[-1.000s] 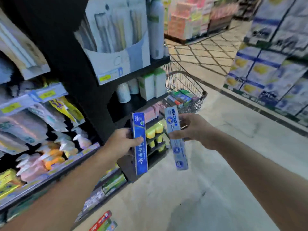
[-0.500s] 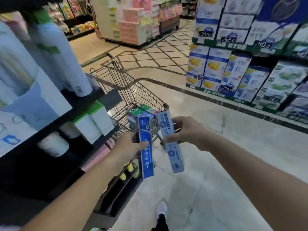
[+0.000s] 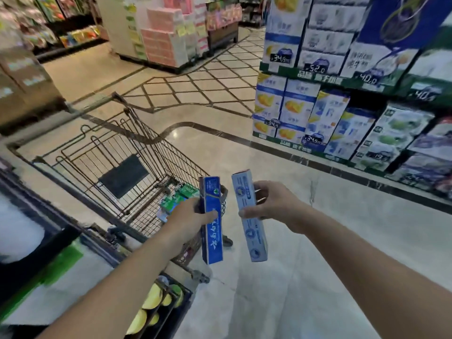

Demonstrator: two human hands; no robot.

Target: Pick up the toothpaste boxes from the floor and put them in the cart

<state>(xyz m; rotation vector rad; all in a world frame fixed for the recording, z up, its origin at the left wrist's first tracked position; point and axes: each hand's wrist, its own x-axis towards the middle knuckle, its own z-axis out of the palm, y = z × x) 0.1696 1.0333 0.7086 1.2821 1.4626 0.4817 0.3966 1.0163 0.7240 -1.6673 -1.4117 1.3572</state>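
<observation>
My left hand [image 3: 189,221] grips a dark blue toothpaste box [image 3: 212,237], held upright by its upper half, over the near right corner of the wire cart [image 3: 137,138]. My right hand [image 3: 274,204] holds a pale blue toothpaste box [image 3: 252,231] upright, just right of the cart and above the floor. The two boxes stand side by side, a small gap between them. Green and blue toothpaste boxes [image 3: 178,196] lie in the bottom of the cart, partly hidden behind my left hand.
A dark shelf unit [image 3: 61,253] with white packs and yellow items runs along the left. Stacked milk cartons [image 3: 342,118] line the right side of the aisle. A pallet of pink and white boxes [image 3: 168,40] stands far ahead. Pale floor [image 3: 293,277] stretches between them.
The view has swung right from the shelf toward the cart, which now looks much nearer. Both hands carried their boxes along and are now at the cart's near corner.
</observation>
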